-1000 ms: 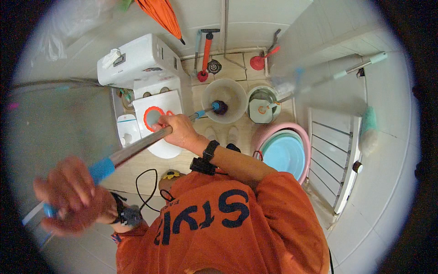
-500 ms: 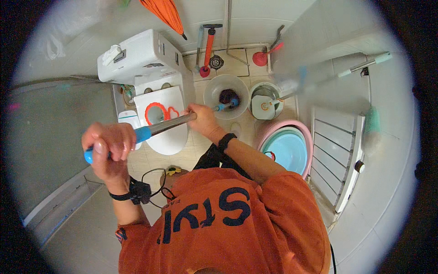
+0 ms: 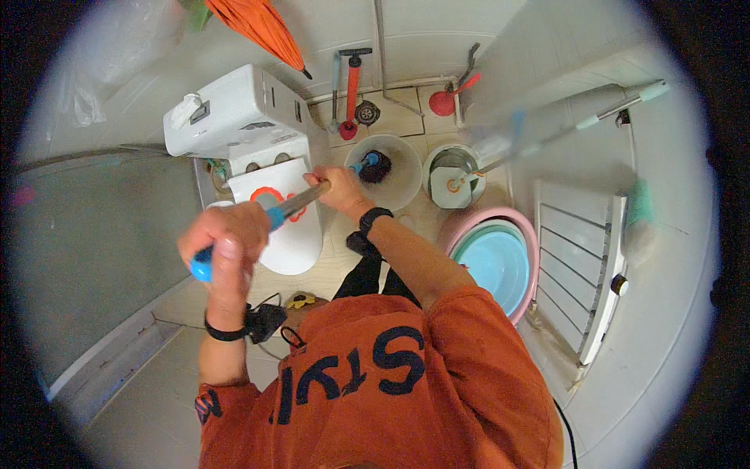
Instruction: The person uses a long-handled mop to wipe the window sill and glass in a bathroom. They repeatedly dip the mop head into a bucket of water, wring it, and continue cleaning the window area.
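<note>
Metal-poled mop (image 3: 301,202) in both hands, using the translucent white bucket (image 3: 402,184) as reference. Dark mop head (image 3: 376,170) is inside the bucket, toward its far left part; can't tell if it touches the bottom. Pole is tilted, rising from the bucket to its near left, passing over the toilet (image 3: 297,254). Left hand (image 3: 226,242): clenched round the blue grip (image 3: 275,218), grip end poking out past the fist. Right hand (image 3: 337,190): wrapped round the pole further down, just left of the bucket. Black band on each wrist.

Toilet is left of the bucket, red scalloped ring (image 3: 262,191) lying on it, partly hidden behind the pole and left hand. Right beside the bucket: second bucket (image 3: 447,159), white flat mop head (image 3: 444,195) in it, handle slanting off to the right. Near right of the bucket: nested basins, pink basin (image 3: 533,254) outermost, light blue basin (image 3: 492,270) innermost. Beyond the bucket: red drain pump (image 3: 353,90) and round floor drain (image 3: 366,113). Far right of the bucket: round red thing with handle (image 3: 442,103), type unclear. Folded orange umbrella (image 3: 262,35) is well beyond the bucket, to its left
</note>
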A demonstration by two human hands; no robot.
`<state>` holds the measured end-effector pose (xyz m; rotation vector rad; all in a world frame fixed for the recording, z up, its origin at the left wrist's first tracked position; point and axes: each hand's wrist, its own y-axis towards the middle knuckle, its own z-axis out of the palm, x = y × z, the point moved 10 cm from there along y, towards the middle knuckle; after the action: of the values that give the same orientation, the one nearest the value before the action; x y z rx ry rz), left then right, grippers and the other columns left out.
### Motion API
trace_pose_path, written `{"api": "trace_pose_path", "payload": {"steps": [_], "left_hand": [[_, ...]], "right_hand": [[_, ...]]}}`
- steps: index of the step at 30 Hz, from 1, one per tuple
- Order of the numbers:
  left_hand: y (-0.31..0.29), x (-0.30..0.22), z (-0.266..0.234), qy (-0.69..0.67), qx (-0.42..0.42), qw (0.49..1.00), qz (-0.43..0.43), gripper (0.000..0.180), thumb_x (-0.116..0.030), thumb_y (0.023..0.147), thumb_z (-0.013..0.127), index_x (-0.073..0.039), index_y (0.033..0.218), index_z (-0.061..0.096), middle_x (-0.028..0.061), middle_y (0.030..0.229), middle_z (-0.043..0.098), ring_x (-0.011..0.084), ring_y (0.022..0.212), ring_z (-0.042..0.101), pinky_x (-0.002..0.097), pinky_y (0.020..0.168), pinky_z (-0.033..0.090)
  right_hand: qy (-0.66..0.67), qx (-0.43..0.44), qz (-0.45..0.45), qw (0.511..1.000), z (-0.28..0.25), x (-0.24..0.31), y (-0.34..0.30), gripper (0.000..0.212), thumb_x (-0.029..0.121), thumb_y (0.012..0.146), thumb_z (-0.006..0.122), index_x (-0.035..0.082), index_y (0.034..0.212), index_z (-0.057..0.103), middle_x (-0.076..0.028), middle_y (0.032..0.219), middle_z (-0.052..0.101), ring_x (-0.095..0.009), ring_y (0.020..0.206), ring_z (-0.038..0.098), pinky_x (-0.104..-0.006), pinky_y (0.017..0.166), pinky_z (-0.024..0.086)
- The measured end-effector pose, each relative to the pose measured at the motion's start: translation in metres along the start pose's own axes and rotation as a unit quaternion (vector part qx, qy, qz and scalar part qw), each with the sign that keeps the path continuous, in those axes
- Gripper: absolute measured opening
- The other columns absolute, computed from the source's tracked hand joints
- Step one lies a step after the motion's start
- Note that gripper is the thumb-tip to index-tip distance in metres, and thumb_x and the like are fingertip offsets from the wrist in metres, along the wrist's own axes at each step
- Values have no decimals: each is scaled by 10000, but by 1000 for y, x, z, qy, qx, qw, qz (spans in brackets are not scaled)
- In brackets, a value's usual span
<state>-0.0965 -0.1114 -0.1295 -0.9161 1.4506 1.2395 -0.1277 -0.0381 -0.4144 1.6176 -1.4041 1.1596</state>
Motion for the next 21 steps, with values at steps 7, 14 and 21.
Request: {"api": "trace_pose_path", "payload": {"steps": [7,14,21], "left_hand": [[-8,-28,-51,101,-196,975,-10,222,-272,954,575,-66,929,497,7,612,432,111,526,458,365,668,528],[-13,-66,-45,-111,-129,985,29,362,-427,999,428,-119,810,448,-42,563,378,64,416,338,237,422,291],[-10,-60,5,62,-27,998,-5,461,-501,893,595,-95,695,501,35,562,502,136,475,468,290,484,438]], "right_hand": [[37,-57,-6,998,-18,15,-19,263,270,849,638,14,795,616,-206,741,631,-408,711,621,-448,646,486],[14,89,-25,996,4,71,-52,260,289,803,656,33,775,625,-181,725,643,-373,698,638,-437,634,489],[128,29,4,991,6,39,-21,283,331,830,648,50,792,664,-197,703,628,-399,688,621,-438,632,493]]}}
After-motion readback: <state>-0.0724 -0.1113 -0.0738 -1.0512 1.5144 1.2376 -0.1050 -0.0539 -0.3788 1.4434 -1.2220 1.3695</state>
